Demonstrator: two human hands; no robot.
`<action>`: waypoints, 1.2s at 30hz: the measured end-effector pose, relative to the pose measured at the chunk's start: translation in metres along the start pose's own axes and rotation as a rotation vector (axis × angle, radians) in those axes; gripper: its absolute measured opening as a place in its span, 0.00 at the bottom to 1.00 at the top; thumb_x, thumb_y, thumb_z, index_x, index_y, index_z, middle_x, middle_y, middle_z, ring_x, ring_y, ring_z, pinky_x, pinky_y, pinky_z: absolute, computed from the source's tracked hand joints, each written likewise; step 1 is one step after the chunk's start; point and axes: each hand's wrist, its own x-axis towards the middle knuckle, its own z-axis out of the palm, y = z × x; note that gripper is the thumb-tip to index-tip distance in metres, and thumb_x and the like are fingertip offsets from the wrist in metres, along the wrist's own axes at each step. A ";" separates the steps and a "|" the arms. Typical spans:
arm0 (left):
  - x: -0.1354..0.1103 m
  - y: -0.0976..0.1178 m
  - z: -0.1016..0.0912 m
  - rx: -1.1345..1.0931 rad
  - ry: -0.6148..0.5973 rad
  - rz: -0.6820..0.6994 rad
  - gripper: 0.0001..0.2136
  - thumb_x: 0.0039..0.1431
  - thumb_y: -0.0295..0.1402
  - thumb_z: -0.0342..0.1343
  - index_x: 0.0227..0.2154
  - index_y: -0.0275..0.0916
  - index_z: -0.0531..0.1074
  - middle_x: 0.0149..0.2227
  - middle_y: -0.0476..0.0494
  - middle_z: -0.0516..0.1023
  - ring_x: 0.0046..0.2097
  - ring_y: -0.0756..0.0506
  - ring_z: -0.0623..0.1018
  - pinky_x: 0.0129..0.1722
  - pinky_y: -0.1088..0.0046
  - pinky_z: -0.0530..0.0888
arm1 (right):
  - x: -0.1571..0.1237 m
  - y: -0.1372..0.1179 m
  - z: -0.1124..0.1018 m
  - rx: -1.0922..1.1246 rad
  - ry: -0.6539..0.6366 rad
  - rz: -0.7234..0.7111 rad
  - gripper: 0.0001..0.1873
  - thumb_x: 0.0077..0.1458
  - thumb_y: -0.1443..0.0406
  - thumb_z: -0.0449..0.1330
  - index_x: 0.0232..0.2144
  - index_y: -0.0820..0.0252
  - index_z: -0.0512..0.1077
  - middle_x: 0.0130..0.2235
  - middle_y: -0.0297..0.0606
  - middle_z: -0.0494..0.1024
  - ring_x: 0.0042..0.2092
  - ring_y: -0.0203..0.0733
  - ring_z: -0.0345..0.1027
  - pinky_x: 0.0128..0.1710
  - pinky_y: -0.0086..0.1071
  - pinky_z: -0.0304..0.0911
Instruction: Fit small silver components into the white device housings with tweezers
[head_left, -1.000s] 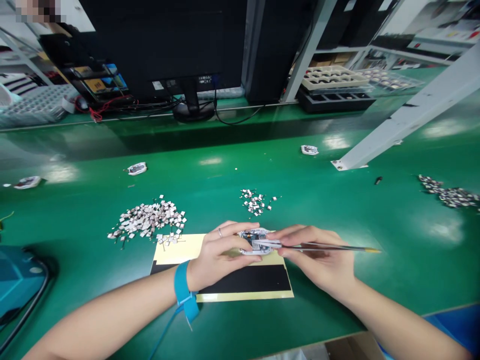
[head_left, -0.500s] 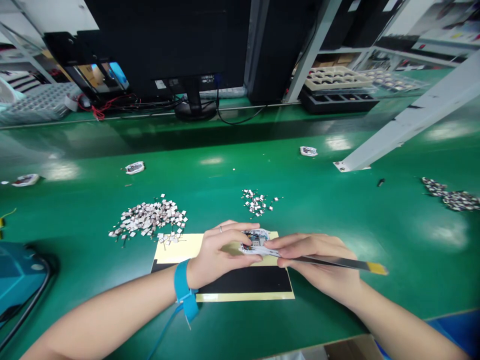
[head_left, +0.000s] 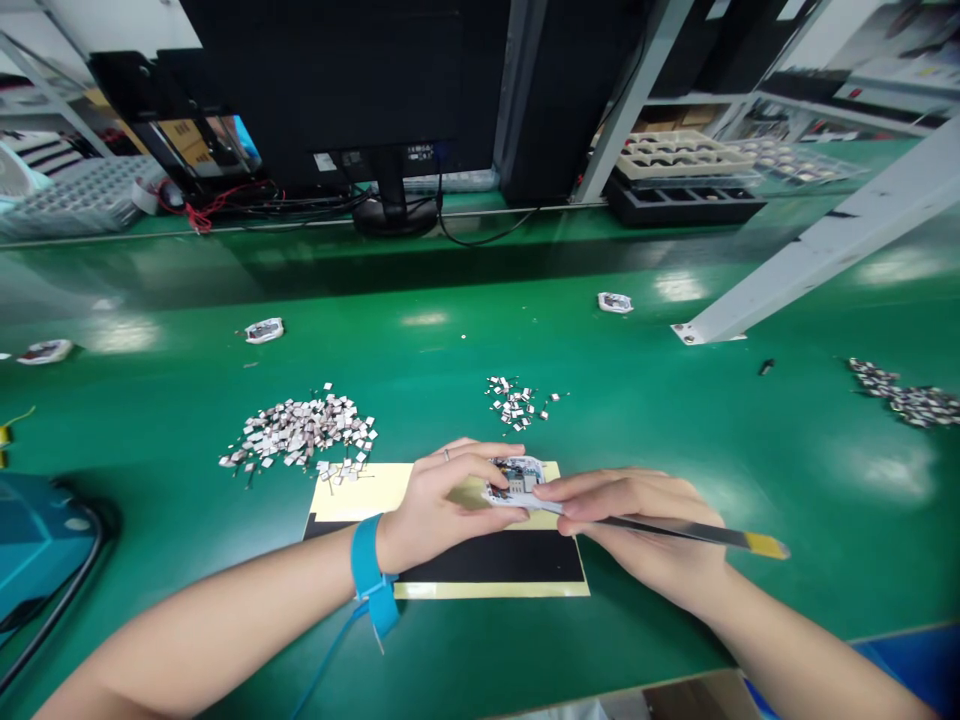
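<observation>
My left hand, with a blue wrist strap on its wrist, is closed around the left side of a small white housing that has a circuit board inside. In my right hand is a pair of tweezers with a yellow end; the tips point left to the near edge of the housing. My right fingertips rest at the housing's right side. Whether the tweezer tips grip anything cannot be made out. Below the hands lies a yellow sheet with a black band.
A large pile of small white parts with leads lies left, a smaller cluster ahead, dark parts far right. Similar housings stand farther back. A slanted white post meets the bench at right; a monitor stands behind.
The view has shifted slightly. The tweezers' yellow end has moved a little right and down, and their tips sit lower along the housing's near edge. Both hands keep their holds.
</observation>
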 end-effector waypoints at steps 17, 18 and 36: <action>0.001 0.000 0.001 0.048 0.017 0.089 0.12 0.43 0.29 0.63 0.31 0.36 0.67 0.42 0.38 0.74 0.42 0.45 0.74 0.41 0.70 0.69 | -0.001 0.004 0.001 -0.001 -0.009 -0.054 0.15 0.44 0.80 0.60 0.33 0.60 0.71 0.37 0.37 0.77 0.37 0.37 0.73 0.36 0.26 0.70; 0.001 0.001 0.001 0.050 0.019 0.090 0.12 0.43 0.29 0.63 0.31 0.36 0.67 0.42 0.38 0.74 0.42 0.46 0.74 0.41 0.70 0.69 | -0.001 0.004 0.001 -0.005 -0.009 -0.056 0.15 0.44 0.80 0.60 0.33 0.60 0.71 0.37 0.37 0.77 0.37 0.38 0.73 0.36 0.27 0.70; 0.002 0.004 0.000 0.120 0.041 0.151 0.11 0.45 0.29 0.62 0.31 0.35 0.66 0.41 0.35 0.75 0.41 0.46 0.75 0.39 0.71 0.72 | 0.000 0.005 0.002 -0.051 0.008 -0.102 0.13 0.44 0.79 0.59 0.31 0.60 0.71 0.35 0.39 0.78 0.35 0.38 0.73 0.33 0.27 0.71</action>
